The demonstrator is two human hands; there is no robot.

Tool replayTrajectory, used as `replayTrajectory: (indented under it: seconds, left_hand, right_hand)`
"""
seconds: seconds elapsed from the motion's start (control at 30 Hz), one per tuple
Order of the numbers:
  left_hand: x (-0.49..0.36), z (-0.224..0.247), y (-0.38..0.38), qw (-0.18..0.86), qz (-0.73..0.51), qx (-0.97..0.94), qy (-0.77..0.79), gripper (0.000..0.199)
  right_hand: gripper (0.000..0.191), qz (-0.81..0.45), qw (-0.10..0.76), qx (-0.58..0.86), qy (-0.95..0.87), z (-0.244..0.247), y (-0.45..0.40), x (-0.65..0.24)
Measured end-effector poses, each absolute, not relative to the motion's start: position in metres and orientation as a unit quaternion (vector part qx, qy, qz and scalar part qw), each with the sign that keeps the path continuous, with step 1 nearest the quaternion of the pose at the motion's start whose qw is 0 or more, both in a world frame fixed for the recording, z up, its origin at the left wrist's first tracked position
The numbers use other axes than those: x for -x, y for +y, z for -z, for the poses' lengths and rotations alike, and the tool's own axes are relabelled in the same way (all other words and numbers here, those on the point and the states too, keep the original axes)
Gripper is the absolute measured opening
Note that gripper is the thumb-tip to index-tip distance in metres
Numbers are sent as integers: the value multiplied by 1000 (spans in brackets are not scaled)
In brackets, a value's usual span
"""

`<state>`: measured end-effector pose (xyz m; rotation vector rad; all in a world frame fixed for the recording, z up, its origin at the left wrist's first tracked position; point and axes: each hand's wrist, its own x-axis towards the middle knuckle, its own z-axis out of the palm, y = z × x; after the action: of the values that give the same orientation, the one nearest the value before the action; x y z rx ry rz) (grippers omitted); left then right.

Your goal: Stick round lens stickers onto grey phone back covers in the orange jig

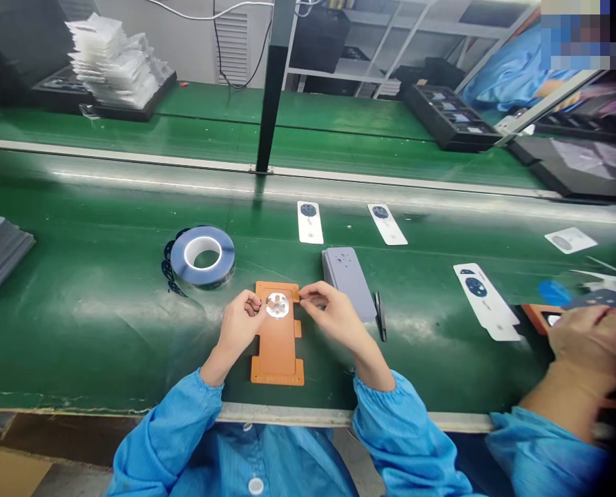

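Observation:
An orange jig plate (277,345) lies on the green bench in front of me, with a shiny round piece with holes (277,305) near its top. My left hand (242,321) is over the jig's left edge, thumb and fingers pinched beside the round piece; what is between them is too small to make out. At the upper right corner of the jig, my right hand (333,314) has its fingers pinched together, and their tips hide whatever they hold. A roll of blue tape (204,276) with dark round stickers along its loose end lies to the left.
Beside my right hand are a stack of grey panels (350,283) and black tweezers (380,317). White cards (309,222) with dark round stickers lie beyond. A co-worker's hand (590,342) works at another orange jig on the right. More grey panels (0,259) stand far left.

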<state>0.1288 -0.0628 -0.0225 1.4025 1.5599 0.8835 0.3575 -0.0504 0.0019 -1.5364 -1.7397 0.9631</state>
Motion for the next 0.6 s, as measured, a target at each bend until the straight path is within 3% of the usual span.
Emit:
replayTrajectory:
  seconds: [0.1, 0.2, 0.33, 0.5, 0.6]
  left_hand:
    - [-126, 25, -65, 425, -347, -562, 619, 7]
    - [-123, 28, -66, 423, -340, -563, 623, 6]
    - [-121, 33, -67, 430, -349, -561, 615, 5]
    - [-119, 34, -68, 437, -368, -559, 601, 2]
    - [-119, 32, -69, 435, -365, -564, 600, 3]
  right_hand:
    - [26, -214, 287, 601, -714, -14, -25, -389]
    - [45, -116, 214, 638, -731, -14, 11, -426]
    - [45, -134, 119, 656, -733, -7, 43, -457]
    - [32, -120, 177, 641, -737, -15, 47, -471]
    - [45, -117, 165, 641, -740, -18, 49, -477]
